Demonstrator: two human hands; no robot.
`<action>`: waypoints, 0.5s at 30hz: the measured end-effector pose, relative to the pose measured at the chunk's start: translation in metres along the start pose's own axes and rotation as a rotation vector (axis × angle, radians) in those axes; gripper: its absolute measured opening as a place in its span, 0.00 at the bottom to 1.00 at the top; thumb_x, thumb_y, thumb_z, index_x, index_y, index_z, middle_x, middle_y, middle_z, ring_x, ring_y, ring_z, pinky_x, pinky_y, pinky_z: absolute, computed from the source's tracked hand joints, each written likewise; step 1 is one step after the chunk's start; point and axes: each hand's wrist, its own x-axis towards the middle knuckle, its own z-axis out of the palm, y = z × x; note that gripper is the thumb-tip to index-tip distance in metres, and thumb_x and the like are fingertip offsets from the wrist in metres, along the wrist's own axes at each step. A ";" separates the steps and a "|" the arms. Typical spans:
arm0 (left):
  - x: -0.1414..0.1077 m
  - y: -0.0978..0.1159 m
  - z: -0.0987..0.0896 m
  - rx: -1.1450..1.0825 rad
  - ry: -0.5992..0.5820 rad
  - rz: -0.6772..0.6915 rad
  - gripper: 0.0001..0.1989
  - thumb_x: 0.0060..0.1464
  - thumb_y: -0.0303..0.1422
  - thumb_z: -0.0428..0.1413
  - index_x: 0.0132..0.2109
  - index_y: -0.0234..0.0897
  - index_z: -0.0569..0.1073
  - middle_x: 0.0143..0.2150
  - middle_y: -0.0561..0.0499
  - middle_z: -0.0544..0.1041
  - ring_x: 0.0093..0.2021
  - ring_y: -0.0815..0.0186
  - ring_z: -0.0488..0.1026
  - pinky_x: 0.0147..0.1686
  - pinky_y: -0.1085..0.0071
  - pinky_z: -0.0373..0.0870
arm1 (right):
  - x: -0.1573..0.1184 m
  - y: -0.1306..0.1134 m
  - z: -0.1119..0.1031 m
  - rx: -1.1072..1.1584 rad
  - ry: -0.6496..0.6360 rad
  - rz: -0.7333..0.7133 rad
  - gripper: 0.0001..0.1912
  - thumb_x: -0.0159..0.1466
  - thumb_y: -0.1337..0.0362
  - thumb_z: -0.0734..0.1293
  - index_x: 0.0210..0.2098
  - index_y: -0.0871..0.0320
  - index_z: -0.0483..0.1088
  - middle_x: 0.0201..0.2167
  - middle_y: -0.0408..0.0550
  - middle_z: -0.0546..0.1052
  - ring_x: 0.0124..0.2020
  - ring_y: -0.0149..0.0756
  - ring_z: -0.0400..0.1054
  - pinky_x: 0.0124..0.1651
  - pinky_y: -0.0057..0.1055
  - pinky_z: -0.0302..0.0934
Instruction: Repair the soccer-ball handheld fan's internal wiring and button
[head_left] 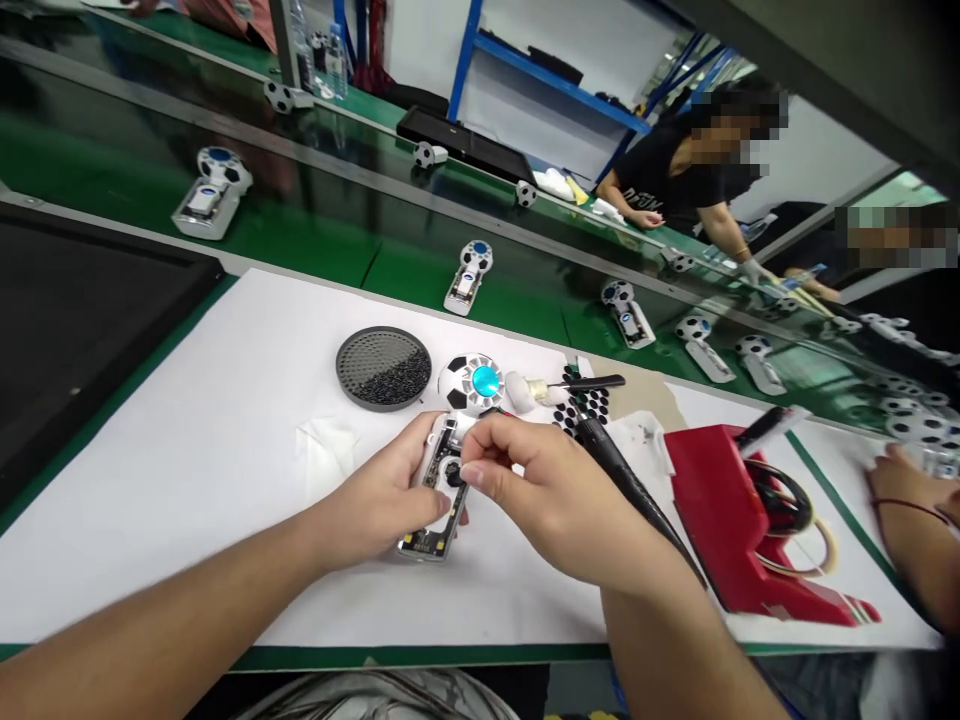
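Observation:
A small device with a soccer-ball head and a blue round centre lies in my left hand. Its handle is open, showing a circuit board, and my left thumb rests on the board's side. My right hand is over the upper part of the handle, thumb and index finger pinched together beside a dark round part. Whatever sits between those fingertips is too small to make out. Just behind the device stands a round dark dish with many tiny black pieces.
Right of the device are a black-handled tool, black discs, tweezers and a red holder. Similar devices lie on the green conveyor. A black tray is left. Another person's hand is far right.

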 end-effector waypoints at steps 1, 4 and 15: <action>0.001 0.000 -0.001 -0.005 0.009 0.000 0.24 0.50 0.26 0.54 0.53 0.43 0.58 0.38 0.53 0.71 0.38 0.61 0.74 0.36 0.63 0.71 | 0.001 0.002 0.002 -0.039 0.005 -0.019 0.08 0.67 0.70 0.62 0.31 0.55 0.65 0.25 0.34 0.68 0.28 0.25 0.58 0.30 0.24 0.52; 0.003 0.001 -0.003 0.005 0.016 -0.029 0.26 0.51 0.24 0.53 0.56 0.44 0.57 0.38 0.53 0.71 0.38 0.63 0.73 0.36 0.65 0.70 | 0.002 0.009 0.004 -0.126 0.039 -0.071 0.08 0.67 0.70 0.62 0.30 0.55 0.65 0.24 0.33 0.66 0.26 0.25 0.57 0.30 0.24 0.51; 0.009 -0.001 -0.002 0.138 0.041 -0.089 0.25 0.49 0.22 0.52 0.54 0.45 0.60 0.39 0.54 0.71 0.39 0.62 0.70 0.34 0.66 0.69 | 0.001 0.024 0.005 -0.171 0.053 -0.117 0.09 0.66 0.74 0.63 0.31 0.56 0.66 0.25 0.33 0.68 0.28 0.23 0.59 0.31 0.23 0.53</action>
